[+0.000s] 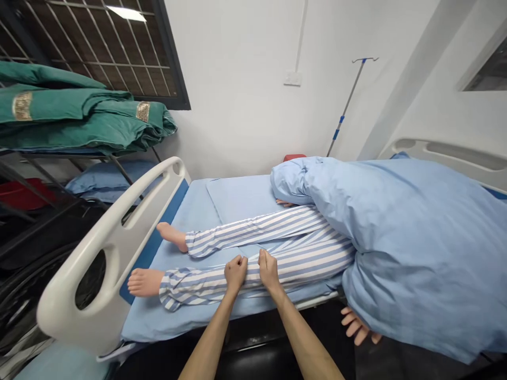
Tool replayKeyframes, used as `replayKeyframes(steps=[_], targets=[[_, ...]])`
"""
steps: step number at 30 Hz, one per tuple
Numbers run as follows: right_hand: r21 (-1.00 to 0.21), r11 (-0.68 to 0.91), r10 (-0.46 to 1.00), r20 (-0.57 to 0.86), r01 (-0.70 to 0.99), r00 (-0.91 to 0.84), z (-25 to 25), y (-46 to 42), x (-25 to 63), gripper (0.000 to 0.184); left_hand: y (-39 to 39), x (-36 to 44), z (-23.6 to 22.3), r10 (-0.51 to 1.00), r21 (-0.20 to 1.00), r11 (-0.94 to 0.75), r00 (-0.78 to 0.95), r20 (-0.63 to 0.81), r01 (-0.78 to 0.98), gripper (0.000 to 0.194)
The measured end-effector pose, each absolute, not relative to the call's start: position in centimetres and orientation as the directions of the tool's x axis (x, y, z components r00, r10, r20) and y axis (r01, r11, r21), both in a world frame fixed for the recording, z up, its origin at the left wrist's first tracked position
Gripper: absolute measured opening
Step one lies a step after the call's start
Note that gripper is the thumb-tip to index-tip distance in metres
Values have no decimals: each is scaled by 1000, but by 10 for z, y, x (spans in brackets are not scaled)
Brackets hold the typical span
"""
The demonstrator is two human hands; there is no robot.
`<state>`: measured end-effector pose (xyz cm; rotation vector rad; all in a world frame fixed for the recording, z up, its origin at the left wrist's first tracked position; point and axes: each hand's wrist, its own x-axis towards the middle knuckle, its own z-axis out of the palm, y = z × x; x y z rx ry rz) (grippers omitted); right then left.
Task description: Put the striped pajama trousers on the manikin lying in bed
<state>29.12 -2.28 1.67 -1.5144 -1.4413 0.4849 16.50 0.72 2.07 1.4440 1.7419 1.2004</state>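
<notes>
My left hand (236,272) is closed in a fist at the nearer leg of a manikin, around the knee and shin. Beside it, a little to the right, my right hand (269,269) is also a fist against the same leg. No object shows in either hand. Blue-and-white striped trousers (312,263) cover both legs, which lie stretched out on the bed. The bare near foot (146,282) and far foot (172,236) point left. A light blue quilt (420,227) hides the upper body. One manikin hand (359,326) hangs out below the quilt at the near side.
A white footboard (109,258) stands at the left end of the blue-sheeted bed (241,187), a headboard (455,153) at the right. Green folded bedding (91,113) lies on a rack at left. An IV pole (348,100) stands by the wall.
</notes>
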Motion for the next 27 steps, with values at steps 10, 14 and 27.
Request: replayKeyframes(steps=[10,14,27], targets=[[-760,65,869,362,647,338,21,-27,356,58,4,214,25,983,903,-24,-156,100,428,38],[-740,7,838,372,673,400,21,-28,373,57,6,219,24,989,895,-95,-58,133,436,40],[-817,33,809,361,576,465,19,-33,454,51,1,331,27,991,858,-113,-5,133,500,37]])
